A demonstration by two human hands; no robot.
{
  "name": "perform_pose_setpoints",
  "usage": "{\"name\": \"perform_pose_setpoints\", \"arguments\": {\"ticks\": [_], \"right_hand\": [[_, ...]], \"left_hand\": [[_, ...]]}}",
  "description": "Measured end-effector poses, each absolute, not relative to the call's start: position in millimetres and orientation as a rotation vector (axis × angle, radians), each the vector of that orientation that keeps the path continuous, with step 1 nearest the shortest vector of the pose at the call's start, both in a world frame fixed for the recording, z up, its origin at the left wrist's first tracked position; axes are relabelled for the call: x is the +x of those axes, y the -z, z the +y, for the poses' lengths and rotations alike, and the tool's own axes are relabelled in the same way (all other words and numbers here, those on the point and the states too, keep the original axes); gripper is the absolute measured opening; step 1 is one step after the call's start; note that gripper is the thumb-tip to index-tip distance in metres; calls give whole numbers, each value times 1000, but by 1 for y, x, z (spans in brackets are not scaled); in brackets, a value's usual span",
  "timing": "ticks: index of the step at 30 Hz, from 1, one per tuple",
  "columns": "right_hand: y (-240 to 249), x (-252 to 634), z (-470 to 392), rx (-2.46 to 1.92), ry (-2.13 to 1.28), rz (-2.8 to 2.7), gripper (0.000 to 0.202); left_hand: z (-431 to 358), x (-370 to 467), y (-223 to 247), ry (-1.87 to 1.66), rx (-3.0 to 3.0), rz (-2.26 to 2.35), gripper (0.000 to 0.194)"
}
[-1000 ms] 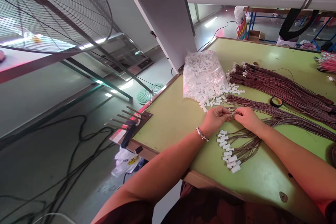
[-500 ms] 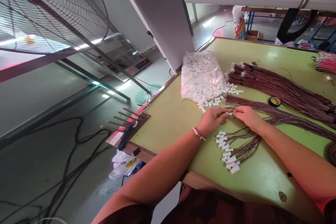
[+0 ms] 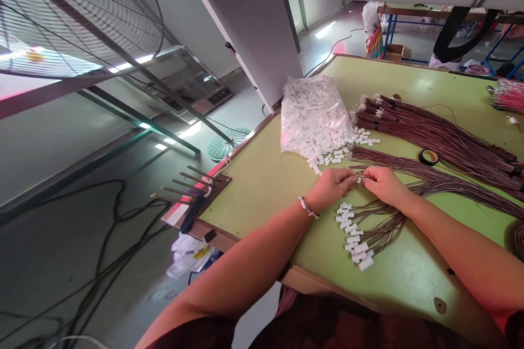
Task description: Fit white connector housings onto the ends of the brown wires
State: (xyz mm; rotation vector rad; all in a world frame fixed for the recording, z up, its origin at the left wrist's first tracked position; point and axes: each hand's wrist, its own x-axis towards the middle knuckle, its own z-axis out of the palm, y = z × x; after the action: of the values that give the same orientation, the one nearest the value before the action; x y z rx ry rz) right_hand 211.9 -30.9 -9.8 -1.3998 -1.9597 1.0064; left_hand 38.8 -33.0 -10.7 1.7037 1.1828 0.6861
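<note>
Over the green table, my left hand (image 3: 329, 188) is closed in a pinch on a small white plastic connector (image 3: 359, 180), mostly covered by the fingers. Close beside it, my right hand (image 3: 383, 184) pinches thin brown wire (image 3: 370, 177) with its end at the connector; whether the end is inside cannot be made out. Below my hands lies a row of brown wires with white connectors (image 3: 354, 232) on their ends. Just beyond my fingers are loose white connectors (image 3: 336, 156) and a spread bundle of brown wires (image 3: 434, 180).
A clear plastic bag of white connectors (image 3: 314, 112) lies behind my hands. Thicker brown wire bundles (image 3: 434, 136) and a black tape roll (image 3: 428, 157) are to the right. A rack with metal prongs (image 3: 210, 188) sits on the left table edge, near a large fan (image 3: 94, 16).
My two hands stay together with small finger movements; less of the white connector shows between them. The view has shifted slightly. The wires and bag on the table have not moved.
</note>
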Motion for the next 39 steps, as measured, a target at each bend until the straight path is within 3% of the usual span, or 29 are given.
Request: {"name": "perform_pose_setpoints", "arguments": {"ticks": [6,16,19,23,29,34,39], "right_hand": [[10,211,-32,-1402,-906,-2020,19],[4,219,-29,-1344,-1130,-1930,25],[0,219,-31,-1343,-1127,-1765,27],[3,214,-33,-1339,-1370,-1504,32],[7,210,-32,-1286,-1513,-1345,27],[12,208,-32,-1319,-1331,-1537,13],[13,206,-33,-1321,-1226,-1574,9]], "left_hand": [[-35,43,14,-673,1682,1247,23],[-37,32,9,-708,1874,1228,23],[-48,33,2,-578,2102,961,15],[-55,26,-10,-414,2239,580,7],[-27,-8,-15,-669,2182,1537,12],[-20,-10,-3,-388,2295,1548,20],[-20,-3,-2,-616,2288,1394,18]]}}
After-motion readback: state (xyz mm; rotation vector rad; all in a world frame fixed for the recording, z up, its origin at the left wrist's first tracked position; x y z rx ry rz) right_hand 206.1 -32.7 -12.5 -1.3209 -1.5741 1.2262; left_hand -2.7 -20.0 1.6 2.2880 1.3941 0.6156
